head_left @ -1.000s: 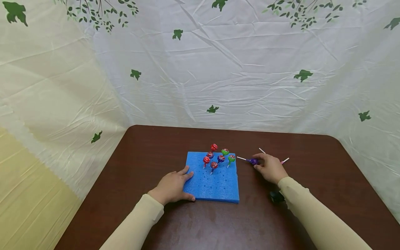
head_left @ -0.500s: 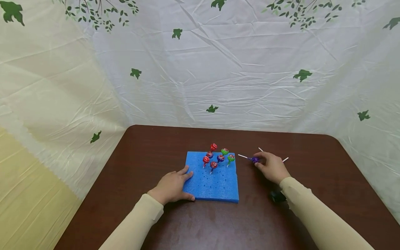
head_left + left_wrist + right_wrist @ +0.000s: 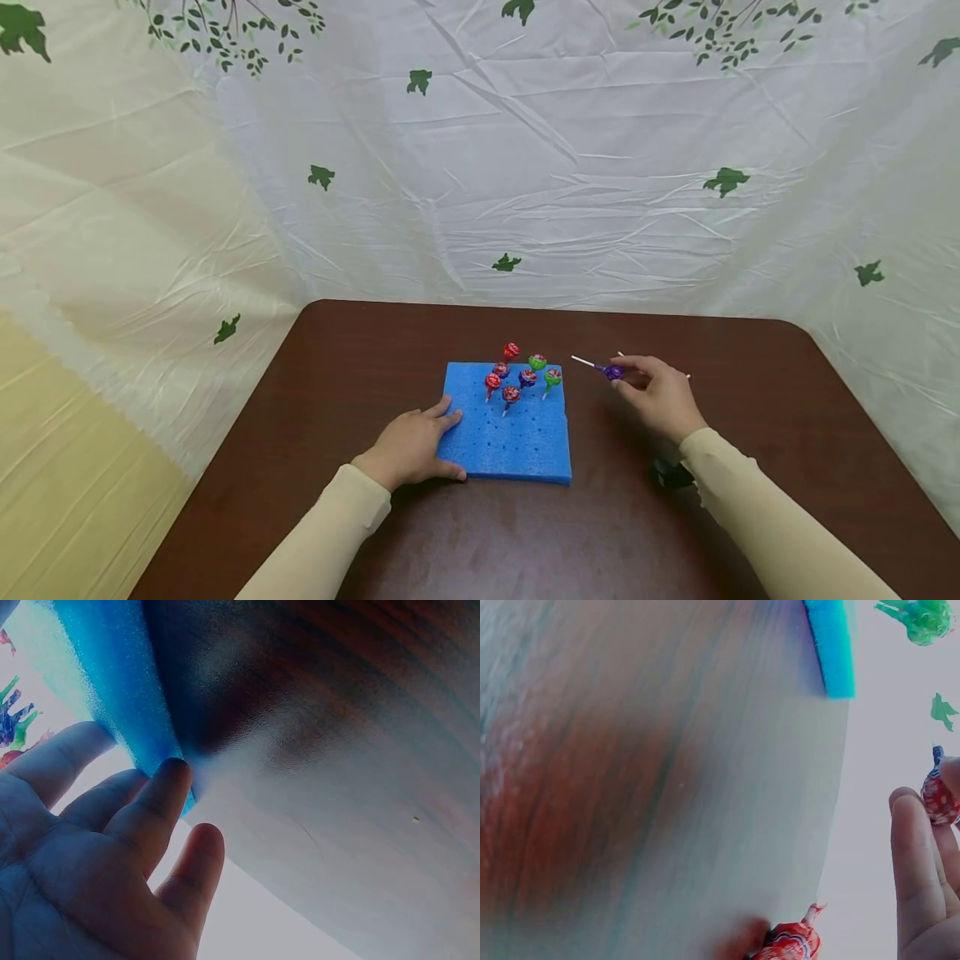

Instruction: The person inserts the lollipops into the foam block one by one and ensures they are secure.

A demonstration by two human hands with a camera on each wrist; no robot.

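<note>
My left hand (image 3: 412, 448) rests on the left edge of a blue foam block (image 3: 517, 454), its thumb and fingers spread. In the left wrist view its fingers touch the block's side (image 3: 124, 682). Several wrapped lollipops stand in the far half of the block, among them a red one (image 3: 492, 382) and a green one (image 3: 553, 377). Right of the block, my right hand (image 3: 663, 400) pinches a purple-wrapped lollipop (image 3: 613, 372) by its head, the white stick pointing left. The right wrist view shows that lollipop's head (image 3: 939, 796) between thumb and fingers, with red on its wrapper.
A red-wrapped lollipop (image 3: 789, 943) lies on the table in the right wrist view. Two white stick ends show behind the right hand. Small holes dot the near half of the block. The brown table (image 3: 375, 350) ends at a white leaf-patterned curtain (image 3: 450, 167).
My right hand has risen slightly from the table with the purple lollipop, and its stick has swung a little upward. My left hand stays on the block.
</note>
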